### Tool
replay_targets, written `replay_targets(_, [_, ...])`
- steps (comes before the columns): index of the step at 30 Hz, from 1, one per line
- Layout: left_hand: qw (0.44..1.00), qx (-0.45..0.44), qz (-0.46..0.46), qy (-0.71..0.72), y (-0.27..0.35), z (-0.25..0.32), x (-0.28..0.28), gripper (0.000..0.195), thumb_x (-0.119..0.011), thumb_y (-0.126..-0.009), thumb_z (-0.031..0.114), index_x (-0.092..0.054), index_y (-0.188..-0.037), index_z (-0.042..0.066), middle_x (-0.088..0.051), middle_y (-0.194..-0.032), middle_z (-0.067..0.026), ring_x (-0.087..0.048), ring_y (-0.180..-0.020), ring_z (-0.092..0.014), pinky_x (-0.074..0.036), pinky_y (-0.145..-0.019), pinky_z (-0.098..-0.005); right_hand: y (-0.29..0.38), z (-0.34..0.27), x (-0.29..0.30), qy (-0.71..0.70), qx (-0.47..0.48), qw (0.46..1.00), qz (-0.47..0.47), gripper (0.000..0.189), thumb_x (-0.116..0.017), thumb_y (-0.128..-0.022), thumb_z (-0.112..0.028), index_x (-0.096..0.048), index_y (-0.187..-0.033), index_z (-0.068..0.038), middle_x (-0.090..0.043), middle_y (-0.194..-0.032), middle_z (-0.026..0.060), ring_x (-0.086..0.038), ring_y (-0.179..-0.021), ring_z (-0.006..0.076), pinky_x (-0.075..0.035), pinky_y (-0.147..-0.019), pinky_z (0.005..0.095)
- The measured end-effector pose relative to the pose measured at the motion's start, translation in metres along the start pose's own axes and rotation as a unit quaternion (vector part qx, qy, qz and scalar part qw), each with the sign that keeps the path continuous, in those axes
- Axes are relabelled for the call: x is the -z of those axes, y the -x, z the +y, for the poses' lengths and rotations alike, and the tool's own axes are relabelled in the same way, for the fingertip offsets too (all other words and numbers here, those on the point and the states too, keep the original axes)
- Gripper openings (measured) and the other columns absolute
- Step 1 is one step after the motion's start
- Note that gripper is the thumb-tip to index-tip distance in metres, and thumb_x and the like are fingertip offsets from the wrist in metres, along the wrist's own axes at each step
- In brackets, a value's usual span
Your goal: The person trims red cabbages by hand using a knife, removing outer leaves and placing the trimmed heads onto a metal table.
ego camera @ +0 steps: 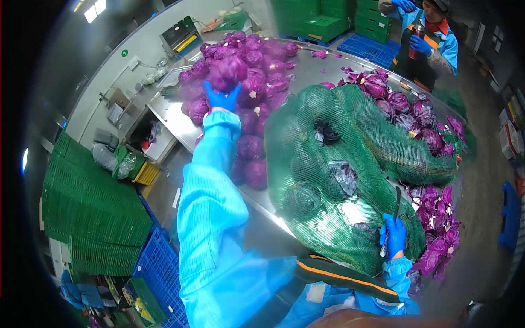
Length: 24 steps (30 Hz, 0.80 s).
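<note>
My left hand [222,98], in a blue glove, reaches out over a heap of trimmed red cabbages [252,145]. A red cabbage [227,73], slightly blurred, rests against its spread fingers and thumb, above the heap. My right hand [394,236], also gloved in blue, grips a knife whose dark narrow blade [398,201] points away from me. Beneath that hand lies a large green mesh sack [365,151], spread over the metal table. Through its netting and opening show several cabbages, among them a dark-leaved cabbage [343,177].
Cut purple cabbage leaves [437,233] pile up along the table's right side. Untrimmed red cabbages [422,112] lie beyond the sack. Across the metal table [324,65], a person [428,45] holds a bottle. Green crates [94,213] and a blue pallet [158,274] stand at my left.
</note>
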<state>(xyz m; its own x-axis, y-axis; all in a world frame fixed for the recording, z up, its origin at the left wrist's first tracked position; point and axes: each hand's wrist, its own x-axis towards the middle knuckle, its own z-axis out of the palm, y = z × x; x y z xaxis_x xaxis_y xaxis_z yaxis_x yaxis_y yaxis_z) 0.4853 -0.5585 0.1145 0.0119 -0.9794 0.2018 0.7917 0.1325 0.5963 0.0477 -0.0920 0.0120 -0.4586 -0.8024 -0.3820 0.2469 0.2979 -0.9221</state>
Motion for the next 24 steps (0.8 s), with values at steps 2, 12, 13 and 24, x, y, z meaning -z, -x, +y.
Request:
replay_targets(2, [0.978, -0.099, 0.088, -0.164, -0.005, -0.021, -0.025, 0.072, -0.048, -0.087, 0.046, -0.006, -0.142, 0.026, -0.016, -0.144, -0.0109, -0.027, -0.127, -0.037, -0.036, -0.097, -0.0536, 0.002, 0.001, -0.003, 0.018, -0.010, 1.000, 0.022, 0.025, -0.050, -0.090, -0.026, -0.057, -0.105, -0.006, -0.051, -0.057, 0.0031, -0.043, -0.037, 0.0102, -0.032, -0.034, 0.0224])
replay_targets(12, [0.811, 0.151, -0.439, -0.356, 0.182, -0.155, -0.158, 0.034, -0.047, -0.090, 0.027, -0.056, -0.115, 0.004, -0.058, -0.113, -0.0072, -0.055, -0.102, -0.016, -0.042, -0.089, -0.0308, 0.005, 0.001, 0.012, -0.001, 0.039, 0.996, 0.085, 0.028, -0.046, -0.092, -0.027, -0.055, -0.110, -0.007, -0.048, -0.059, 0.0004, -0.040, -0.037, 0.0078, -0.030, -0.033, 0.0213])
replay_targets(13, [0.811, 0.217, -0.446, -0.311, 0.219, -0.185, -0.167, 0.029, -0.055, -0.086, 0.024, -0.060, -0.109, 0.007, -0.061, -0.105, -0.0086, -0.057, -0.098, -0.018, -0.044, -0.086, -0.0322, 0.007, -0.001, 0.018, 0.000, 0.035, 0.995, 0.089, 0.028, -0.046, -0.092, -0.027, -0.055, -0.110, -0.007, -0.048, -0.059, 0.0004, -0.040, -0.037, 0.0078, -0.030, -0.033, 0.0213])
replay_targets(24, [0.274, 0.349, -0.585, -0.679, 0.364, -0.260, -0.124, 0.046, -0.042, -0.085, 0.047, -0.065, -0.099, 0.010, -0.064, -0.094, -0.0135, -0.061, -0.088, -0.031, -0.046, -0.080, -0.0371, 0.032, 0.081, 0.174, 0.020, -0.030, 0.964, 0.262, 0.031, -0.046, -0.093, -0.025, -0.050, -0.121, -0.013, -0.043, -0.060, -0.0029, -0.036, -0.042, 0.0063, -0.028, -0.035, 0.0212])
